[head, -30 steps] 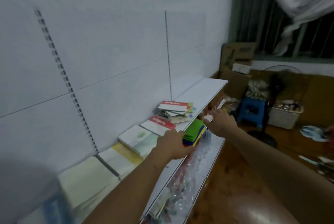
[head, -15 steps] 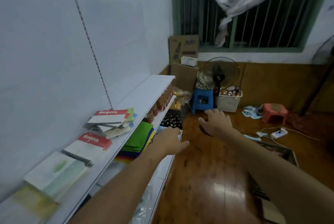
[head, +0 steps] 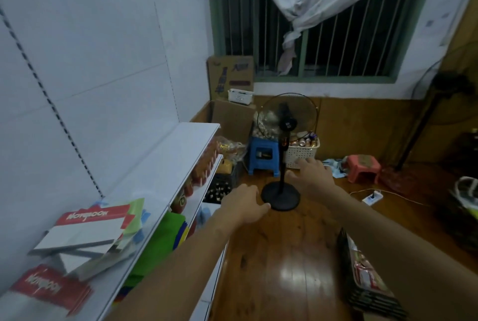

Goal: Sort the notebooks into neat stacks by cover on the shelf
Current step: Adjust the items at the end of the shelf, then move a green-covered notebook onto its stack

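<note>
Both hands are out over the floor, off the shelf (head: 165, 165) and holding nothing: the left hand (head: 244, 205) has its fingers loosely curled, the right hand (head: 314, 174) reaches farther with fingers spread, near the fan (head: 283, 150). The notebooks sit on the shelf at near left: an untidy pile (head: 88, 232) with a red-banded cover on top and green and blue covers fanned out beneath it, and a single red notebook (head: 49, 288) just nearer. The pile looks the main risk; its lower books are skewed and some jut toward the shelf's front edge, so a careless pull at the top one could slide others off onto the floor. With the gaze turned toward the room, a blind reach back could also clip that pile. The right hand, if it swings on, might knock the fan's pole.
</note>
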A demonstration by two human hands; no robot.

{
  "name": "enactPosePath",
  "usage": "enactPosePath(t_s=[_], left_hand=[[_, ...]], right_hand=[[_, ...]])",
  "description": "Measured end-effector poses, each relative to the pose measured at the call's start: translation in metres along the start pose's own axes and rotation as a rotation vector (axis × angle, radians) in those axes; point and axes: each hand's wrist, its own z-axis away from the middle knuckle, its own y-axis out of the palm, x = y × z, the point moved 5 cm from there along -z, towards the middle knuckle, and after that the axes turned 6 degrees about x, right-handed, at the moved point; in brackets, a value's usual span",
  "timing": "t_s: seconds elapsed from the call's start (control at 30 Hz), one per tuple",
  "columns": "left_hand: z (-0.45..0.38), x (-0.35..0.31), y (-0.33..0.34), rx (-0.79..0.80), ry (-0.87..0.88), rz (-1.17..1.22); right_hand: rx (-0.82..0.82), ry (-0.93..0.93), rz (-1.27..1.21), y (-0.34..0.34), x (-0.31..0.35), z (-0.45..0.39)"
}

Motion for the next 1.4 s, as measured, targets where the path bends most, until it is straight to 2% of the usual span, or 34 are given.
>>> enactPosePath(t_s=[0.2, 0.33, 0.43, 0.57, 0.73, 0.93, 1.2, 1.33, 1.4], left_hand=[[-0.059, 0.028, -0.004, 0.002, -0.074, 0.021], [-0.085, 0.064, -0.021, -0.06, -0.194, 0.064], [-0.085, 0.102, -0.039, -0.117, -0.339, 0.148], [-0.064, 0.162, -0.06, -0.274, -0.608, 0.265], [0.001, 0.211, -0.053, -0.42, -0.879, 0.37], [0.088, 0.243, -0.033, -0.574, -1.167, 0.485], [0.143, 0.275, -0.026, -0.74, -1.248, 0.592], [0.148, 0.29, -0.016, -0.767, -1.282, 0.616], [0.15, 0.296, -0.013, -0.731, -1.335, 0.541]], right_hand=[[0.051, -0.039, 0.016, 0.019, 0.015, -0.073], [0.068, -0.161, 0.018, 0.034, 0.053, -0.135], [0.138, -0.278, 0.031, 0.05, 0.103, -0.172], [0.213, -0.55, -0.017, 0.077, 0.191, -0.198], [0.304, -0.862, -0.01, 0.125, 0.291, -0.168], [0.36, -1.124, 0.037, 0.173, 0.371, -0.11], [0.476, -1.184, 0.044, 0.203, 0.432, -0.063], [0.589, -1.179, 0.071, 0.233, 0.447, -0.064], [0.62, -1.139, 0.057, 0.24, 0.451, -0.066]])
